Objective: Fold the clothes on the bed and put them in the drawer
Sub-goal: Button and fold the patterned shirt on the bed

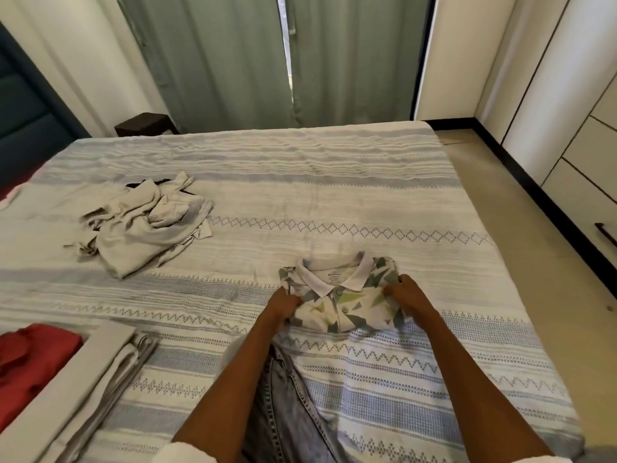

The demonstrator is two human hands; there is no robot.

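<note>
A folded polo shirt (344, 300) with a white collar and a grey-green triangle print lies on the striped bedspread (334, 195), collar facing away from me. My left hand (283, 304) grips its left edge, fingers curled into the cloth. My right hand (405, 294) grips its right edge the same way. A crumpled beige garment (143, 225) lies unfolded at the left middle of the bed. Blue jeans (283, 406) lie between my forearms near the bed's front edge.
A stack of folded grey cloth (90, 379) and a red fabric (30, 359) sit at the front left. White wardrobe drawers (587, 162) line the right wall across a strip of floor. Green curtains (227, 61) hang behind the bed.
</note>
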